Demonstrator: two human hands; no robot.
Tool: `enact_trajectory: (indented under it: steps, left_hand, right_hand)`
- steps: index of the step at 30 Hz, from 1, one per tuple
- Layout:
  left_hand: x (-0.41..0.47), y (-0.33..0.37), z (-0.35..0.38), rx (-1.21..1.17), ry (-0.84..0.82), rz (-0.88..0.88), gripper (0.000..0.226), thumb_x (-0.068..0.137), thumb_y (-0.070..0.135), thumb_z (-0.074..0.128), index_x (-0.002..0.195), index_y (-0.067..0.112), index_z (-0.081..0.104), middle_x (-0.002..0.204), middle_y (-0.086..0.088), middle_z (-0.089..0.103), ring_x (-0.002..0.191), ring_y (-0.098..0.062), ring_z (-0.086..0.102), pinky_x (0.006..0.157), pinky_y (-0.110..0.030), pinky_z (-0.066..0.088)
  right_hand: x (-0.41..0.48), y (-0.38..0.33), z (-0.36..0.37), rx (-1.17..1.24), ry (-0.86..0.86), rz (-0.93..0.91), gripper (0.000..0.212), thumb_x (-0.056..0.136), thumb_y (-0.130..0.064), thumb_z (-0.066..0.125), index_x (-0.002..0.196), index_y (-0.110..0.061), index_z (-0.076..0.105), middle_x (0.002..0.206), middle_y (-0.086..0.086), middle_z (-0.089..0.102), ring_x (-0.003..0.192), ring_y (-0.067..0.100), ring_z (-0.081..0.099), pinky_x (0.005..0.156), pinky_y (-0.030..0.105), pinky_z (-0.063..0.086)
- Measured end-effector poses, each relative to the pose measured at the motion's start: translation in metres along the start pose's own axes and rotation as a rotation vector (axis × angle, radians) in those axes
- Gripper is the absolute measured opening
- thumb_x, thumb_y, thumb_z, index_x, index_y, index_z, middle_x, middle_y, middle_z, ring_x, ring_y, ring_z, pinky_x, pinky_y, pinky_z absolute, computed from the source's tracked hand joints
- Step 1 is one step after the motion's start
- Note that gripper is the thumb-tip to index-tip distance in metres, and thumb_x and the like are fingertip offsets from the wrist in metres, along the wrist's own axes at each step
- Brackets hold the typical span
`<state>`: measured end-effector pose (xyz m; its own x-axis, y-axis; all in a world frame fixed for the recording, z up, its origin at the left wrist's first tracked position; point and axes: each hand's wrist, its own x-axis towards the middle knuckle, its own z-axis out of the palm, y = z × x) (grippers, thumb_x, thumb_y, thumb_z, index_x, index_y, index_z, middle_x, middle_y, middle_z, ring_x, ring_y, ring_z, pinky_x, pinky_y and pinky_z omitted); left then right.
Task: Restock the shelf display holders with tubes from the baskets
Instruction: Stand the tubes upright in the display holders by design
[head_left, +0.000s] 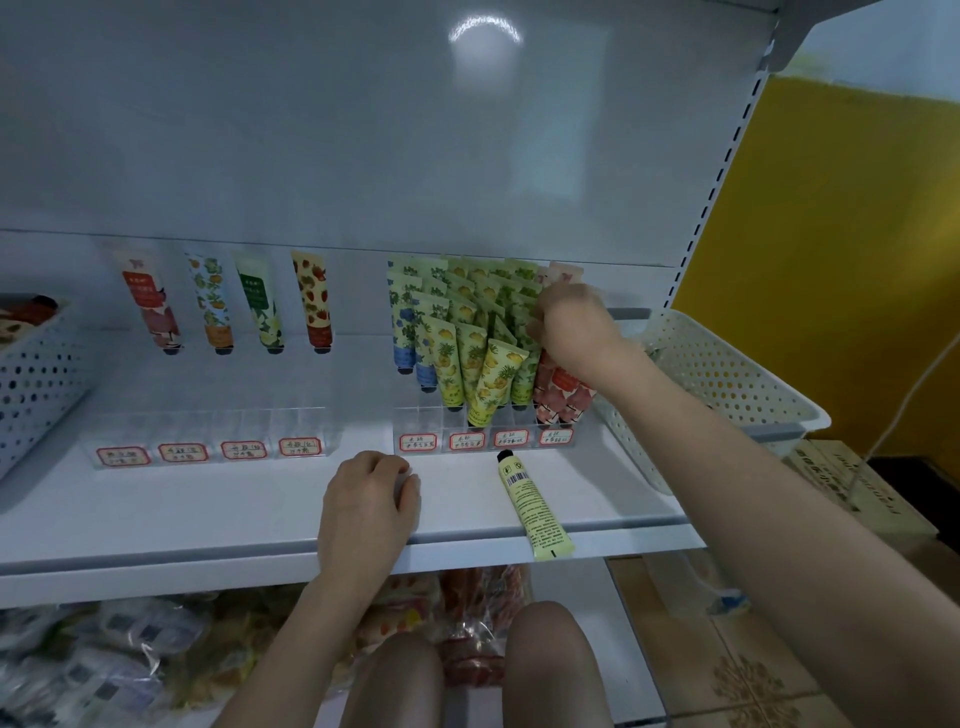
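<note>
A clear display holder on the right of the white shelf is packed with blue, yellow, green and pink tubes. My right hand reaches into its right column and grips a pink tube among the pink tubes. My left hand rests on the shelf near its front edge with fingers curled and nothing in it. A pale yellow tube lies flat on the shelf, its tail over the front edge. The left display holder has just one tube upright in each column.
A white perforated basket stands at the shelf's right end, another basket at the left end. Bagged goods fill the lower shelf. My knees are below. A yellow wall and a cardboard box are at right.
</note>
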<state>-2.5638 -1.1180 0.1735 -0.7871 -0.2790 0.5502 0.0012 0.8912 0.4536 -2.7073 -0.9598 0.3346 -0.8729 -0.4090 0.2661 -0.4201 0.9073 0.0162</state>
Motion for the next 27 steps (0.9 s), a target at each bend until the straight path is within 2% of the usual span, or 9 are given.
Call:
enact_trajectory:
  steps: [3, 7, 9, 11, 14, 16, 18, 22, 27]
  left_hand:
    - [0.000, 0.000, 0.000, 0.003, 0.005, 0.010, 0.009, 0.070, 0.001, 0.075, 0.077, 0.001, 0.069, 0.075, -0.015, 0.067, 0.068, -0.029, 0.061, 0.064, -0.038, 0.054]
    - [0.000, 0.002, -0.003, 0.015, 0.002, 0.004, 0.009, 0.069, 0.003, 0.076, 0.075, 0.003, 0.069, 0.074, -0.012, 0.067, 0.067, -0.027, 0.062, 0.063, -0.035, 0.053]
    - [0.000, 0.002, -0.003, 0.025, -0.005, -0.004, 0.009, 0.070, 0.004, 0.076, 0.075, 0.004, 0.069, 0.075, -0.011, 0.067, 0.068, -0.027, 0.062, 0.064, -0.035, 0.053]
    - [0.000, 0.001, -0.002, 0.036, -0.011, -0.003, 0.010, 0.070, 0.005, 0.076, 0.076, 0.004, 0.069, 0.076, -0.011, 0.067, 0.069, -0.027, 0.062, 0.065, -0.035, 0.053]
    - [0.000, 0.002, -0.002, 0.041, -0.023, -0.016, 0.011, 0.070, 0.006, 0.077, 0.078, 0.003, 0.070, 0.078, -0.011, 0.068, 0.071, -0.027, 0.063, 0.066, -0.035, 0.053]
    - [0.000, 0.002, -0.002, 0.042, -0.026, -0.017, 0.011, 0.070, 0.006, 0.077, 0.079, 0.004, 0.070, 0.079, -0.011, 0.068, 0.072, -0.027, 0.063, 0.067, -0.035, 0.053]
    - [0.000, 0.002, -0.003, 0.039, -0.026, -0.021, 0.011, 0.071, 0.007, 0.077, 0.079, 0.004, 0.070, 0.079, -0.012, 0.068, 0.073, -0.027, 0.063, 0.067, -0.035, 0.053]
    - [-0.001, 0.002, -0.003, 0.039, -0.018, -0.016, 0.011, 0.070, 0.006, 0.076, 0.078, 0.003, 0.070, 0.078, -0.012, 0.068, 0.070, -0.026, 0.063, 0.065, -0.035, 0.053]
    - [0.000, 0.002, -0.001, 0.025, -0.011, -0.008, 0.010, 0.070, 0.005, 0.076, 0.078, 0.002, 0.070, 0.078, -0.013, 0.068, 0.069, -0.027, 0.062, 0.066, -0.037, 0.053]
  right_hand:
    - [0.000, 0.001, -0.005, 0.044, -0.042, 0.029, 0.019, 0.093, -0.004, 0.050, 0.108, 0.001, 0.058, 0.073, 0.007, 0.049, 0.069, 0.021, 0.048, 0.052, 0.021, 0.032]
    - [-0.002, 0.001, -0.021, 0.223, -0.113, 0.064, 0.031, 0.089, -0.019, 0.062, 0.113, 0.000, 0.058, 0.110, 0.016, 0.059, 0.099, 0.030, 0.060, 0.083, 0.034, 0.050]
    - [-0.005, 0.004, -0.027, 0.358, -0.072, 0.074, 0.031, 0.086, -0.019, 0.066, 0.108, 0.001, 0.059, 0.109, 0.017, 0.059, 0.098, 0.033, 0.061, 0.085, 0.039, 0.051]
    - [-0.008, 0.006, -0.030, 0.419, -0.020, 0.080, 0.029, 0.086, -0.020, 0.066, 0.104, 0.001, 0.060, 0.100, 0.017, 0.063, 0.084, 0.030, 0.065, 0.071, 0.035, 0.055]
    - [-0.007, 0.005, -0.030, 0.508, 0.031, 0.078, 0.020, 0.086, -0.019, 0.066, 0.092, -0.002, 0.058, 0.072, 0.011, 0.062, 0.039, 0.006, 0.057, 0.037, 0.014, 0.044]
    - [-0.007, 0.002, -0.031, 0.491, 0.023, 0.074, 0.016, 0.087, -0.019, 0.065, 0.088, -0.005, 0.057, 0.070, 0.008, 0.061, 0.032, 0.005, 0.052, 0.032, 0.011, 0.039]
    - [-0.005, 0.000, -0.031, 0.415, 0.003, 0.043, 0.016, 0.087, -0.020, 0.065, 0.090, -0.005, 0.061, 0.085, 0.012, 0.064, 0.045, 0.007, 0.057, 0.043, 0.015, 0.045]
    - [-0.002, -0.002, -0.026, 0.231, -0.102, 0.003, 0.023, 0.088, -0.020, 0.063, 0.102, -0.003, 0.066, 0.108, 0.014, 0.062, 0.097, 0.027, 0.059, 0.082, 0.033, 0.050]
    - [0.005, 0.004, -0.018, 0.124, -0.053, 0.101, 0.017, 0.089, -0.016, 0.061, 0.102, -0.007, 0.064, 0.106, 0.012, 0.062, 0.094, 0.028, 0.060, 0.070, 0.029, 0.045]
